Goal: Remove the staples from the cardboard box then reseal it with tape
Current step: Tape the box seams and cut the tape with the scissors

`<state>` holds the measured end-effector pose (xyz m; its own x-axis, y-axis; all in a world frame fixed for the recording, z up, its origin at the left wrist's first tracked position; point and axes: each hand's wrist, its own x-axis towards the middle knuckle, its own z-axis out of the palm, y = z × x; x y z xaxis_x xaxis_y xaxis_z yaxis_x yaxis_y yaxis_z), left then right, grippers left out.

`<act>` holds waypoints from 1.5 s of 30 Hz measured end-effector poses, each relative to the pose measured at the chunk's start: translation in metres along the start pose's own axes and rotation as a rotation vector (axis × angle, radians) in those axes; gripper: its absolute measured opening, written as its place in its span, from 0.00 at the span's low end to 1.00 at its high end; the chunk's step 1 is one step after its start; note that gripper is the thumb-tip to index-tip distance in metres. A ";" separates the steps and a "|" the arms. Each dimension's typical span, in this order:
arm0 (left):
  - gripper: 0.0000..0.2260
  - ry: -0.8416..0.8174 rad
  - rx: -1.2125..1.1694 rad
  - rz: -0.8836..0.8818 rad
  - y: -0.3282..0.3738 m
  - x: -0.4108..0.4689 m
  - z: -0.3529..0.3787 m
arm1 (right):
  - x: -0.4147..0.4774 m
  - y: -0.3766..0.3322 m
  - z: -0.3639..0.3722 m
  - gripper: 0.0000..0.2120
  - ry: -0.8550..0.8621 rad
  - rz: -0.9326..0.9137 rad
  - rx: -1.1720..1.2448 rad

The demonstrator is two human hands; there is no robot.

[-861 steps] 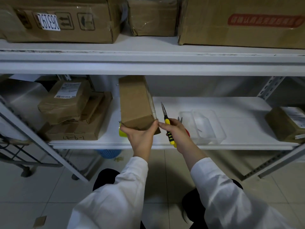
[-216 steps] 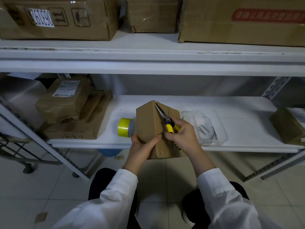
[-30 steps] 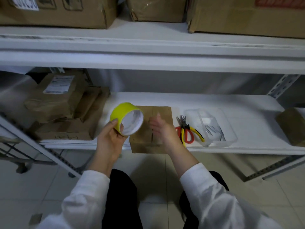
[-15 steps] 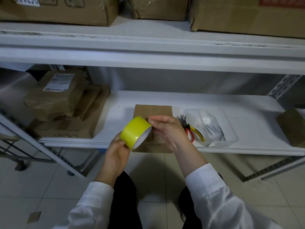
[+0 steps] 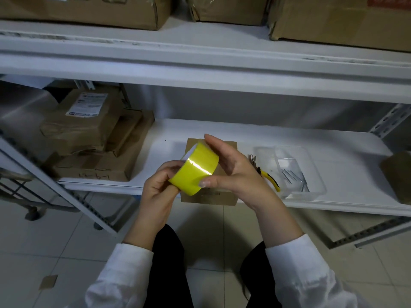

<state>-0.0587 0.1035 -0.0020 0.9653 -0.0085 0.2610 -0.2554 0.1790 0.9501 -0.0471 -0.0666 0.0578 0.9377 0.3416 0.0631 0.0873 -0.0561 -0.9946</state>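
Observation:
A roll of yellow tape (image 5: 195, 172) is held in front of me above the small cardboard box (image 5: 226, 197), which lies flat at the front edge of the lower white shelf (image 5: 333, 143). My left hand (image 5: 159, 191) grips the roll's lower left end, with fingers curled at its rim. My right hand (image 5: 231, 170) holds the roll from the right, thumb on its lower edge and fingers over its top. The box is largely hidden behind the roll and both hands. Pliers with yellow and red handles (image 5: 268, 177) lie just right of the box.
A clear plastic tray (image 5: 311, 192) with several pulled staples (image 5: 293, 177) sits right of the pliers. Stacked brown parcels (image 5: 93, 138) fill the shelf's left end, and another parcel (image 5: 398, 174) sits at far right. Large cartons (image 5: 89, 7) stand on the upper shelf.
The roll has turned so its yellow outer band faces me. My right hand has closed round its right side; my left hand has shifted to the lower left rim.

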 end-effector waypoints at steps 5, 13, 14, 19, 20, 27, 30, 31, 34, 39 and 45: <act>0.12 0.006 0.014 0.013 0.004 -0.002 0.002 | -0.004 -0.004 0.003 0.31 0.047 -0.070 0.037; 0.13 -0.081 0.171 0.165 -0.002 -0.002 -0.005 | 0.000 -0.009 -0.002 0.07 0.193 -0.034 0.207; 0.11 -0.090 0.163 0.159 -0.003 -0.004 -0.005 | 0.001 -0.008 -0.002 0.06 0.191 0.003 0.216; 0.10 -0.201 0.055 0.069 -0.005 -0.016 -0.003 | 0.002 0.001 0.003 0.06 0.233 0.188 0.255; 0.11 -0.210 0.035 0.052 -0.006 -0.020 0.000 | 0.002 0.003 0.004 0.07 0.268 0.191 0.218; 0.26 0.049 0.209 -0.219 -0.006 -0.023 0.026 | 0.005 0.012 0.018 0.04 0.464 -0.004 -0.508; 0.25 0.149 0.153 -0.456 -0.014 -0.023 0.037 | 0.007 0.011 0.024 0.05 0.595 -0.241 -0.645; 0.25 0.192 0.136 -0.532 -0.016 -0.023 0.038 | 0.009 0.009 0.026 0.05 0.569 -0.301 -0.688; 0.20 0.183 0.224 -0.612 -0.021 -0.026 0.034 | 0.015 0.010 0.022 0.05 0.352 -0.271 -0.677; 0.10 0.192 0.237 -0.768 -0.030 -0.036 0.019 | 0.026 0.033 0.015 0.05 0.023 0.085 -0.558; 0.02 0.274 0.194 -0.781 -0.035 -0.034 0.007 | 0.041 0.066 0.031 0.07 0.006 0.203 -0.446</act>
<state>-0.0831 0.0903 -0.0425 0.8414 0.1834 -0.5083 0.5088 0.0483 0.8595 -0.0137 -0.0272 -0.0083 0.9524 0.2772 -0.1269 0.0367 -0.5175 -0.8549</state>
